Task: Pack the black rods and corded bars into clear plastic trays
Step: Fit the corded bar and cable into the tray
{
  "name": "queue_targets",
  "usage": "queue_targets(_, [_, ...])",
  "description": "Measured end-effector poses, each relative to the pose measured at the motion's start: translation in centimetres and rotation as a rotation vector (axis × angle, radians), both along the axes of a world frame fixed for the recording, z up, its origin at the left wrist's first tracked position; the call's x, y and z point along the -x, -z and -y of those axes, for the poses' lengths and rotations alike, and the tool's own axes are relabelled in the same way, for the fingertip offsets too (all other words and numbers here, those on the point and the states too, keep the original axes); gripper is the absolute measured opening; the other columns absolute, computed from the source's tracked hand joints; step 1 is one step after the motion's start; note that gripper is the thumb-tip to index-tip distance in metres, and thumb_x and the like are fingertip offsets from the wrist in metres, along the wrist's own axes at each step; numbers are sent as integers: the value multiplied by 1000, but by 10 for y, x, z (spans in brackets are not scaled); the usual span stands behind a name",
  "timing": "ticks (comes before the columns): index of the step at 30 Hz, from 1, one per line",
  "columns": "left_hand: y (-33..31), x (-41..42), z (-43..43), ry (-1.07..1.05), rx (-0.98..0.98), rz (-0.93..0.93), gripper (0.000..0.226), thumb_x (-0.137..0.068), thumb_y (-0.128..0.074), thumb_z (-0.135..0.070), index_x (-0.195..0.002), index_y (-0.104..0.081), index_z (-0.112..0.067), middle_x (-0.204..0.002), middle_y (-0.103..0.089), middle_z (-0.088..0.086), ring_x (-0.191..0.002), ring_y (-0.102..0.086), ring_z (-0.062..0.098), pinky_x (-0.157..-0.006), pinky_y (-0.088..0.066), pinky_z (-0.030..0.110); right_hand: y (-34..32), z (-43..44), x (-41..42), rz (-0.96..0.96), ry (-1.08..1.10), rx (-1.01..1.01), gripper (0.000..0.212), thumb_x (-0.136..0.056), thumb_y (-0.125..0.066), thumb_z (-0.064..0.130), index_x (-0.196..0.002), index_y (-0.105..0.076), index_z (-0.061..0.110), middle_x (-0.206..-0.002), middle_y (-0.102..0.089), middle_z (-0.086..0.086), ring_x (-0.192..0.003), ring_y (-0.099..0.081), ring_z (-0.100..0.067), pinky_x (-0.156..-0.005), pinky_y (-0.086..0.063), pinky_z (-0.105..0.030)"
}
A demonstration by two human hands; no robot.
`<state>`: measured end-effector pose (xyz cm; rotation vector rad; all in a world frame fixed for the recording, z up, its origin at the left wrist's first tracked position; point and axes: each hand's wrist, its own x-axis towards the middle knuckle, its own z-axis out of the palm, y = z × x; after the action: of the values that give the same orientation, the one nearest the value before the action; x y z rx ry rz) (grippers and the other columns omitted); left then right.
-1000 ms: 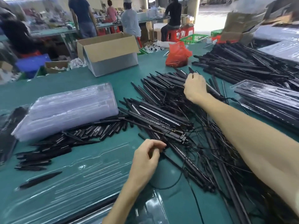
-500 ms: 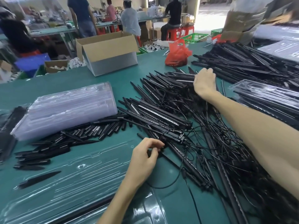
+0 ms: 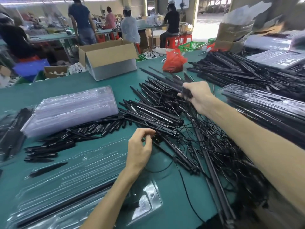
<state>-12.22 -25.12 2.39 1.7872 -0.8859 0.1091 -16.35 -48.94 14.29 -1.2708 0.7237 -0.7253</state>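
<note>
A tangled pile of black corded bars (image 3: 158, 113) covers the middle of the green table. My right hand (image 3: 198, 98) reaches over its far side and grips the ends of a few bars, fingers curled round them. At the near edge of the pile my left hand (image 3: 140, 146) pinches a thin black cord by a bar's end connector (image 3: 156, 138). A clear plastic tray (image 3: 85, 167) lies in front of me, with one long black rod (image 3: 66, 195) in its near part. Short black rods (image 3: 74, 136) lie loose to the left.
A stack of empty clear trays (image 3: 71, 109) sits at the left. Filled trays (image 3: 264, 109) and a big heap of black rods (image 3: 239, 70) are at the right. An open cardboard box (image 3: 109, 60) and a red bag (image 3: 173, 61) stand at the back. People work at far tables.
My right hand has drawn back a little from the far side of the pile and closed round a few bar ends. The left hand stays pinching at the cord.
</note>
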Motion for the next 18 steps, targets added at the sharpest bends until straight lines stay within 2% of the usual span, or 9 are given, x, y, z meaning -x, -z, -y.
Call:
queue_targets(1, [-7, 3, 0, -13, 42, -113, 22, -96, -56, -2, -102, -72, -16, -100, -72, -5, -96, -66, 7, -85, -51, 21, 1, -16, 9, 29, -73, -44, 9, -95, -61, 0, -96, -62, -9, -105, -65, -17, -73, -68, -20, -76, -63, -35])
queue_targets(3, [-27, 5, -3, 44, 208, -489, 15, -101, -56, -14, -110, -68, -12, -109, -73, 3, -104, -69, 16, -94, -53, 29, 4, -47, 27, 58, -239, -108, 13, -96, -59, 1, -101, -62, -11, -111, -66, -19, -89, -70, -23, -82, -62, -36])
queue_targets(5, [-48, 3, -10, 196, 441, -892, 35, -101, -56, -34, -122, -57, -6, -124, -68, 12, -115, -67, 22, -104, -50, 36, 11, -80, 45, 12, -394, -27, 18, -98, -57, 6, -105, -67, -7, -109, -72, -18, -94, -69, -23, -85, -60, -33])
queue_targets(7, [-62, -3, -20, 342, 640, -1129, 55, -99, -56, -45, -133, -48, -3, -133, -63, 18, -122, -64, 25, -111, -45, 40, 20, -111, 57, -36, -465, 129, 19, -100, -57, 11, -106, -71, 0, -104, -74, -13, -87, -70, -19, -84, -59, -30])
queue_targets(9, [-69, -1, -28, 399, 745, -1229, 50, -100, -57, -38, -133, -48, -1, -128, -65, 20, -118, -66, 26, -108, -48, 38, 30, -139, 66, -59, -438, 287, 14, -99, -59, 10, -105, -70, 4, -95, -73, -8, -80, -69, -13, -80, -59, -27])
queue_targets(12, [-71, 12, -34, 256, 757, -1199, 13, -101, -53, -13, -98, -59, -2, -91, -67, 12, -82, -71, 18, -78, -60, 30, 40, -164, 75, -101, -363, 607, 14, -96, -65, 15, -108, -68, 8, -99, -70, -2, -87, -64, -9, -83, -51, -24])
queue_targets(14, [-70, 13, -42, 137, 800, -1153, 15, -98, -49, -4, -85, -55, -6, -76, -57, 9, -66, -64, 18, -68, -58, 29, 46, -168, 85, -124, -401, 810, 31, -92, -71, 24, -118, -62, 10, -110, -62, -1, -99, -57, -11, -90, -45, -20])
queue_targets(16, [-74, 4, -53, 111, 914, -1173, 20, -100, -44, -3, -81, -50, -7, -66, -46, 3, -55, -52, 14, -69, -55, 30, 56, -161, 98, -246, -440, 1071, 50, -90, -72, 35, -131, -53, 11, -117, -53, 0, -105, -50, -12, -95, -41, -21])
queue_targets(18, [-78, -6, -66, 140, 994, -1194, 25, -103, -42, -7, -79, -49, -10, -60, -40, -3, -49, -41, 11, -68, -51, 29, 65, -144, 108, -424, -388, 1363, 42, -96, -63, 33, -132, -54, 12, -120, -55, -2, -108, -52, -18, -95, -43, -30])
